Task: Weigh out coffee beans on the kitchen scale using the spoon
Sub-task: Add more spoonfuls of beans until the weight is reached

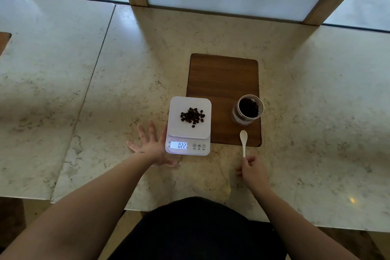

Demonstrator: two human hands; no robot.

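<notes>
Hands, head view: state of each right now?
Left hand: open, fingers spread, flat on the counter beside the scale, holding nothing.
Right hand: closed on the white spoon handle; bowl looks empty.

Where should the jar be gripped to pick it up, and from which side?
Grip the jar around its clear wall below the open rim, coming from the right, probably with the right hand once it frees the spoon. It stands upright and lidless, holding beans, and the scale crowds its left.
</notes>
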